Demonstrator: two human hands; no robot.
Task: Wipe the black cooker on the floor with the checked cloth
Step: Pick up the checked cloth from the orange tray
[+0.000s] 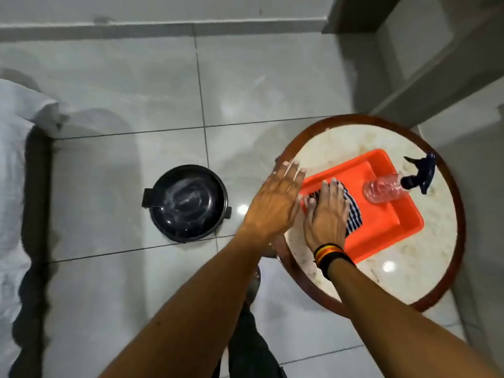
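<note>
A round black cooker point(187, 203) with a dusty, streaked lid stands on the grey tiled floor left of centre. To its right, a dark blue and white checked cloth point(353, 211) lies in an orange tray point(387, 222). My right hand point(326, 214) rests flat on the cloth, fingers closing around it, with a striped band on the wrist. My left hand point(275, 203) hovers open with fingers spread at the tray's left edge, between the cooker and the tray, holding nothing.
The tray sits on a round stool point(425, 279) with a pale marble top and dark wooden rim. A clear spray bottle point(387, 188) with a blue trigger lies on the tray. A white-covered bed point(13, 186) edges the left side. A wall and door frame stand behind.
</note>
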